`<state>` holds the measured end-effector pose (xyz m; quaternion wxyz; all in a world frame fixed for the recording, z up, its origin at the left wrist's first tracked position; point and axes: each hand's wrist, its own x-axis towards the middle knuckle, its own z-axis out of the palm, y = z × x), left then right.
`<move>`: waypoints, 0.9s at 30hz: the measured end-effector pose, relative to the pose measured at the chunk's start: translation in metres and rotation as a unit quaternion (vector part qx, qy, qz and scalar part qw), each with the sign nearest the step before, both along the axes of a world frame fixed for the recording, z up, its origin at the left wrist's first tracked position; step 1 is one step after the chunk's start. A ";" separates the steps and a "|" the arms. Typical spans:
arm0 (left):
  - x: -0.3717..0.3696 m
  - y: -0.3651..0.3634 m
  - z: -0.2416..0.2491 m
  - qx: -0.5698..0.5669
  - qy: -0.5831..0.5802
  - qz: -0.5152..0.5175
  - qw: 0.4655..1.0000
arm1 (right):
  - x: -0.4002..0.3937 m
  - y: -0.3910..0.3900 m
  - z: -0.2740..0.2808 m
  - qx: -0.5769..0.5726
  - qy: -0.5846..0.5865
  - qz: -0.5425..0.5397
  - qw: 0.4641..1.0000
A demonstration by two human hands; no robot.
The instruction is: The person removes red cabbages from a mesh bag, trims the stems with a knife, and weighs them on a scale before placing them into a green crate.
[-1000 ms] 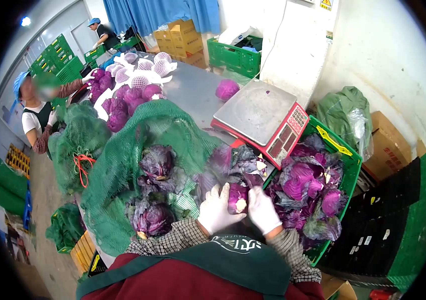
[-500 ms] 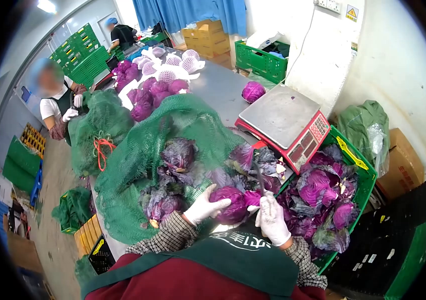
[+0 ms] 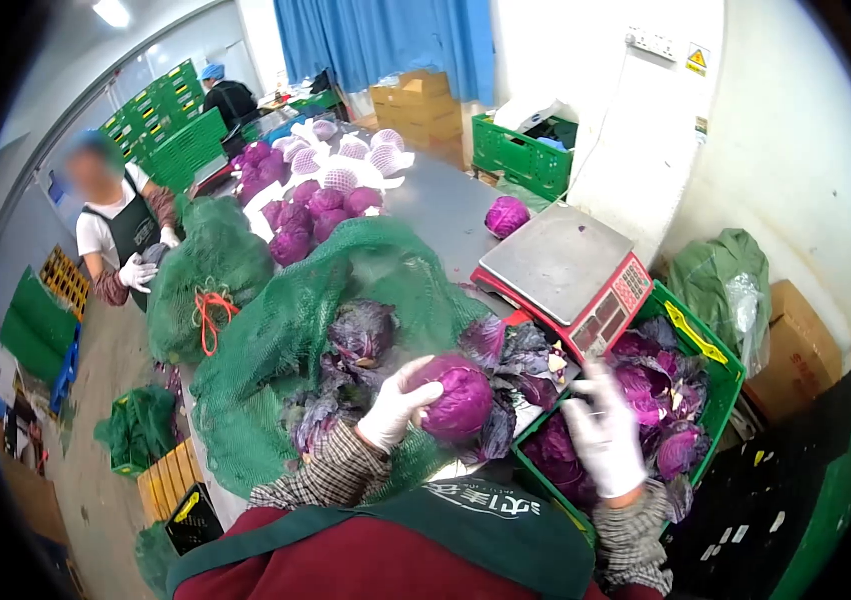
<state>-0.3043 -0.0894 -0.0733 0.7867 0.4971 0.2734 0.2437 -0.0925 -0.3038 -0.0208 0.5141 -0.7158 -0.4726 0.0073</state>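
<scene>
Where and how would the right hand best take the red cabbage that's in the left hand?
Probably by cupping the bare, rounded right side of the red cabbage, coming from the right with spread fingers. The left hand covers its left side, and the smooth round shape shows no handle to pinch. The right hand is blurred; whether it holds anything is unclear.

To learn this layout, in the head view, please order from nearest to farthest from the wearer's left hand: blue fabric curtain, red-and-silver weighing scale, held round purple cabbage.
1. Purple cabbage: held by left hand.
2. Weighing scale: ahead, right.
3. Blue curtain: far background.
</scene>
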 end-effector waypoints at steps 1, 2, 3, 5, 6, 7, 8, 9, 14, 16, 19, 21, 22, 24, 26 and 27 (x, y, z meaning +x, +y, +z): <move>0.005 -0.004 -0.005 0.004 -0.016 -0.004 1.000 | -0.014 0.011 -0.001 -0.015 0.024 0.106 0.994; 0.011 -0.010 -0.009 0.007 -0.032 -0.007 0.999 | -0.034 0.027 -0.005 0.013 0.025 0.156 0.987; 0.013 -0.016 -0.011 0.026 -0.030 0.012 0.999 | -0.041 0.042 -0.010 0.019 -0.113 0.161 0.980; 0.012 -0.022 0.003 0.034 0.013 0.024 0.999 | -0.057 0.048 -0.015 0.000 -0.093 0.153 0.984; 0.009 -0.022 0.009 0.027 0.044 0.023 0.998 | -0.059 0.050 -0.016 -0.005 -0.090 0.142 0.986; 0.010 -0.022 0.007 0.034 0.022 0.044 0.998 | -0.060 0.052 -0.016 -0.002 -0.093 0.142 0.985; 0.014 -0.023 0.001 0.040 0.002 0.064 0.997 | -0.061 0.053 -0.017 0.000 -0.095 0.140 0.986; 0.017 -0.022 -0.004 0.046 -0.019 0.081 0.995 | -0.060 0.053 -0.018 0.002 -0.097 0.136 0.986; 0.014 -0.007 -0.014 -0.150 -0.097 0.085 0.980 | -0.061 0.019 -0.021 0.030 -0.042 0.155 0.987; 0.007 -0.006 0.007 -0.221 -0.157 0.049 0.961 | -0.032 0.000 -0.020 -0.007 -0.042 0.016 0.999; -0.004 0.000 0.004 -0.306 -0.227 -0.052 0.923 | 0.019 -0.012 -0.062 -0.008 -0.032 -0.049 0.998; 0.000 0.004 -0.006 -0.333 -0.243 -0.093 0.906 | -0.009 -0.002 -0.028 0.051 0.199 0.061 0.977; 0.004 0.008 -0.022 -0.374 -0.235 -0.100 0.891 | -0.024 -0.002 -0.005 -0.010 0.234 0.118 0.965; 0.016 0.006 -0.029 -0.347 -0.229 -0.145 0.898 | -0.056 0.012 0.018 0.096 0.273 0.216 0.933; 0.016 -0.008 0.001 -0.186 -0.215 -0.197 0.938 | -0.063 0.023 0.015 0.138 0.025 0.170 0.976; 0.010 -0.020 0.024 -0.094 -0.203 -0.206 0.953 | -0.067 0.025 0.009 0.142 -0.036 0.144 0.979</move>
